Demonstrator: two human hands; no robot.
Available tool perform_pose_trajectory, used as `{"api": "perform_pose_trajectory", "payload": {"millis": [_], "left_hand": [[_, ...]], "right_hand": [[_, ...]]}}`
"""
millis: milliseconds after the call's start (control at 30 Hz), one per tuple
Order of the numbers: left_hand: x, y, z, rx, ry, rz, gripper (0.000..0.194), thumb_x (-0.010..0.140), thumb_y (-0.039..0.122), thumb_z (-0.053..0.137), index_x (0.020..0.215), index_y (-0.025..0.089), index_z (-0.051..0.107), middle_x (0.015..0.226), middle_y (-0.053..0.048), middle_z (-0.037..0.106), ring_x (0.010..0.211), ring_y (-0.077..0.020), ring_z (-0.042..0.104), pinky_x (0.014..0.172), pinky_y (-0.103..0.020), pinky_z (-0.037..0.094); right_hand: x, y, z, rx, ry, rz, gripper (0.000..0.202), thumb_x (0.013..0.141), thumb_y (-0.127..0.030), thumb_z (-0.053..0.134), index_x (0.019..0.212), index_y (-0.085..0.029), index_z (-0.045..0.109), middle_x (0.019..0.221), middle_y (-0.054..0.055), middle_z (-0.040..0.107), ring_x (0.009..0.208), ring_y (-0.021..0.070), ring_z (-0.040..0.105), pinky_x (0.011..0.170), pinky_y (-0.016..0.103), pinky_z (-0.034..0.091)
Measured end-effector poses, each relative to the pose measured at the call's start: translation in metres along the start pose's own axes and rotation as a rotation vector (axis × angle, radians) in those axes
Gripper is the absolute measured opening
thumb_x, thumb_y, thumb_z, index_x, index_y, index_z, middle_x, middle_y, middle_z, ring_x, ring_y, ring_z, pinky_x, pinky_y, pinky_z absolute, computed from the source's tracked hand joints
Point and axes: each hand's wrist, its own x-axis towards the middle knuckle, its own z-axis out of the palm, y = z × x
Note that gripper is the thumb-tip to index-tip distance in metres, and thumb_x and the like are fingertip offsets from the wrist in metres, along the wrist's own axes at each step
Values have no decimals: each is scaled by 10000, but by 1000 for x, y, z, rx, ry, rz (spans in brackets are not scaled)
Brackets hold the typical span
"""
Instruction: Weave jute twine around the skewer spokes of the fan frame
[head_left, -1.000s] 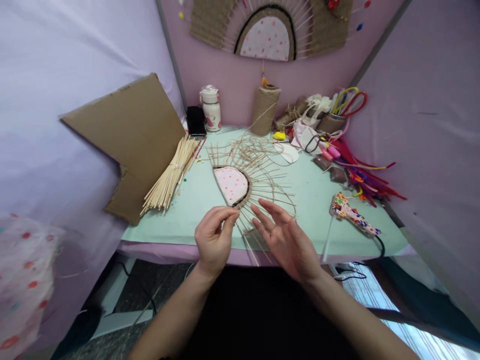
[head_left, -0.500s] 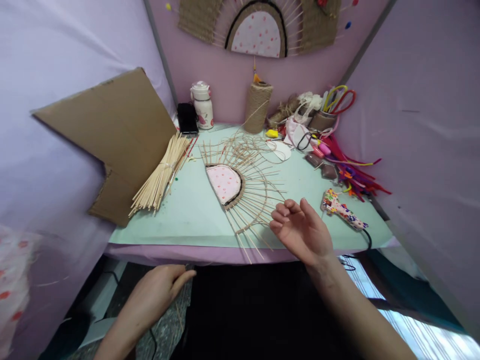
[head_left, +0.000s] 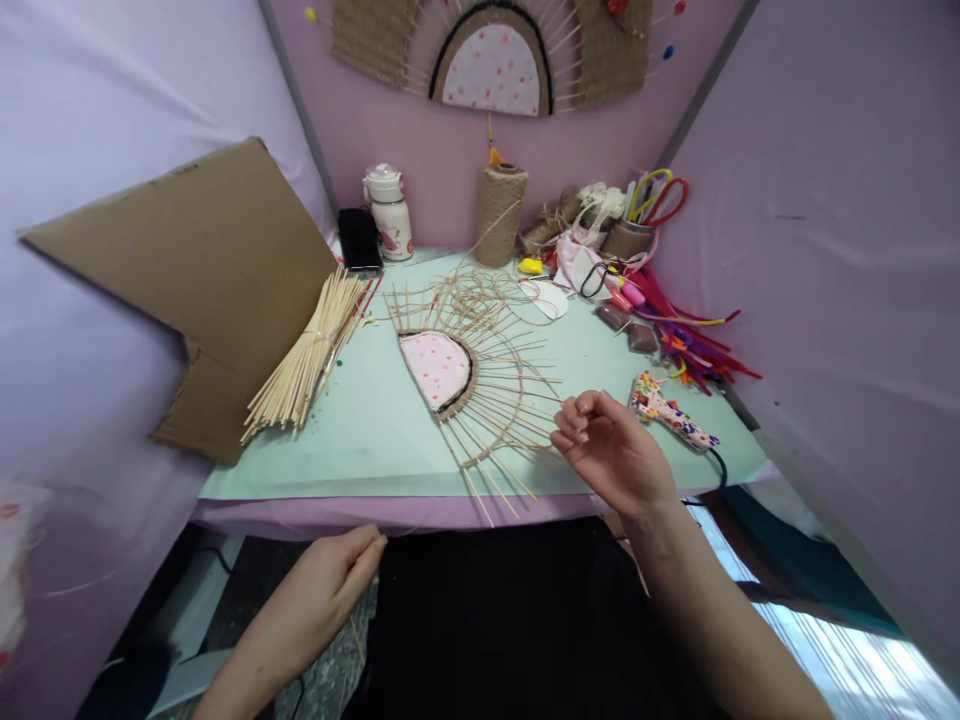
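Pinching thumb to forefinger with the left hand — cannot tell whether on anything. Cupping the right hand loosely, fingers curled — with the stick fan to its left, the glue gun near its right.

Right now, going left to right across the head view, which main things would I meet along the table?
Cardboard piece → tied bundle of wooden sticks → dotted half-round piece with radiating sticks → flower-patterned glue gun.
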Motion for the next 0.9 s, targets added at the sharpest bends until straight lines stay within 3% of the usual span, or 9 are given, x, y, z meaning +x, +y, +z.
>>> {"api": "perform_pose_trajectory", "payload": {"millis": [100, 233, 367, 433, 600, 700, 767, 833, 900], "left_hand": [[1, 8, -3, -85, 28, 79, 392, 937, 468, 449, 660, 207, 540, 627, 13, 552, 583, -148, 501, 571, -241, 374], [12, 19, -11, -202, 196, 278, 231, 905, 360, 568, 1076, 243, 671, 906, -18, 669, 827, -166, 623, 785, -256, 470], [32, 30, -15, -274, 302, 308, 213, 932, 338, 524, 869, 214, 686, 769, 0, 608, 583, -108, 538, 613, -230, 443], [43, 31, -14, -324, 355, 250, 239, 918, 371, 534, 801, 198, 652, 716, 4, 585, 547, -107, 505, 560, -230, 418], [53, 21, -14, -552, 322, 40, 343, 911, 489, 494, 718, 207, 521, 492, 78, 326, 429, -99, 310, 427, -222, 262], [45, 13, -20, -499, 443, 83, 395, 903, 434, 539, 606, 200, 425, 557, 53, 351, 524, -99, 350, 505, -220, 317], [36, 9, -25, -469, 556, 156, 393, 882, 363, 583, 573, 186, 417, 687, 13, 469, 663, -110, 467, 617, -219, 394], [29, 8, -27, -500, 657, 226, 279, 818, 271, 657, 616, 174, 491, 961, -34, 580, 874, -137, 561, 744, -232, 445], [24, 7, -26, -607, 721, 277, 155, 761, 177, 681, 693, 178, 542, 1069, -41, 603, 898, -141, 595, 748, -242, 464]], "right_hand": [[0, -8, -9, -137, 66, -117, 200, 822, -351, 692, 690, -204, 661, 667, -9, 520, 590, 105, 438, 578, 253, 410], [1, -20, -24, -235, 115, -222, 203, 794, -375, 736, 712, -192, 700, 692, 0, 571, 627, 99, 495, 605, 234, 431], [1, -30, -37, -284, 136, -270, 207, 792, -385, 749, 711, -199, 710, 694, 1, 577, 642, 99, 507, 600, 220, 435], [1, -32, -41, -312, 143, -281, 205, 801, -391, 745, 723, -203, 714, 695, 3, 581, 656, 103, 513, 602, 217, 436], [2, -27, -41, -402, 111, -268, 230, 833, -409, 715, 735, -201, 708, 702, 6, 590, 660, 107, 518, 624, 223, 439], [2, -21, -38, -508, 65, -260, 244, 866, -417, 679, 753, -201, 701, 718, 7, 602, 663, 110, 523, 645, 235, 444], [0, -18, -34, -601, 30, -256, 247, 892, -422, 648, 786, -205, 698, 739, 8, 613, 682, 118, 537, 662, 245, 449], [-3, -18, -28, -695, -18, -244, 257, 910, -430, 621, 809, -205, 690, 743, 10, 616, 699, 127, 553, 681, 254, 457], [-6, -20, -21, -776, -84, -221, 272, 917, -441, 602, 821, -200, 684, 733, 12, 620, 698, 134, 568, 690, 263, 471]]}}
